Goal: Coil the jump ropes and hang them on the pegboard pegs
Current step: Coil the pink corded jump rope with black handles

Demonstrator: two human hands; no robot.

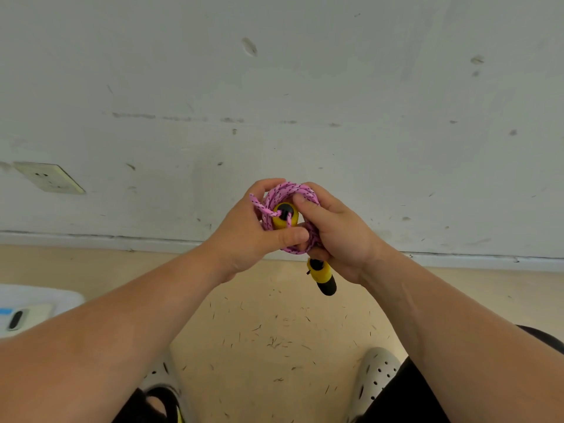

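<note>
1. A scuffed white wall (274, 87) rises above a tan floor (259, 315). No pegboard shows, so hanging looks not yet begun.
2. The left hand (244, 236) and right hand (338, 236) meet at chest height, fingers curled round the pink jump rope (293, 190), probably so its loops cannot spring apart.
3. The coil sits between both palms, with one yellow handle (285, 215) poking through its centre, likely to lock it.
4. The other handle (322, 277) dangles below the right hand.
</note>
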